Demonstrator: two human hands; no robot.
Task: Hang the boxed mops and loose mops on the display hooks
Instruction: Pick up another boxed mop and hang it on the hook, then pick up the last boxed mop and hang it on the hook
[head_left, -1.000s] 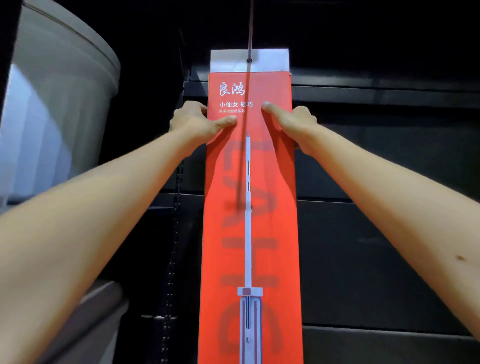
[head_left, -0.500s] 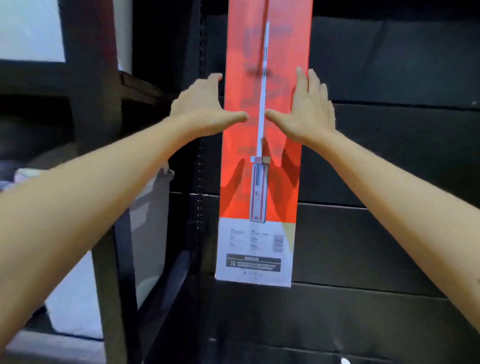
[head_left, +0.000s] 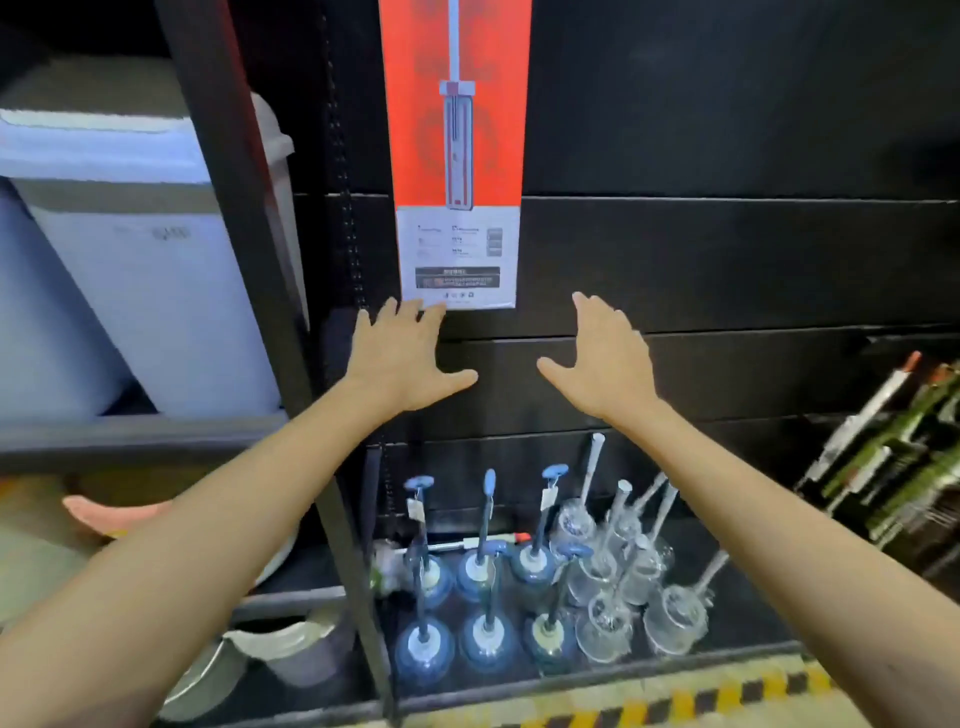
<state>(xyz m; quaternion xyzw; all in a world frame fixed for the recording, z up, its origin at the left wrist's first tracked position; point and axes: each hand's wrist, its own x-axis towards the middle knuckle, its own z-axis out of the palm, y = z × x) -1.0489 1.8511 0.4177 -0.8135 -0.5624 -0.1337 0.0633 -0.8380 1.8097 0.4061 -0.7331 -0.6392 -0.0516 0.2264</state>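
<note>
both hands have slid down off the red face of the boxed mop (head_left: 457, 156) since half a second ago, when they lay flat against it at the level of the printed mop head, and the view has tipped down with them.

head view: the boxed mop hangs against the black slat wall (head_left: 727, 249) at twelve o'clock, its top end out of frame, so the hook cannot be seen. the left hand (head_left: 402, 364) has its grip spread wide and holds nothing; its fingertips (head_left: 415, 307) sit at the box's bottom left corner, touching or just short of it, i cannot tell which. the right hand (head_left: 602, 364) is likewise splayed and empty, below the box and to its right, clear of it. a black upright post (head_left: 249, 260) runs at ten o'clock with pale storage bins (head_left: 130, 234) behind it. on the bottom shelf (head_left: 571, 686) at six o'clock stand blue and clear toilet brush sets (head_left: 519, 597). a stack of green-packaged long-handled goods (head_left: 893, 467) leans at three o'clock.

this box looks hung. to finish well, let it settle plumb with a light touch at the lower edge, not a push, then draw the hands straight back so nothing swings it, and fetch the next mop.
</note>
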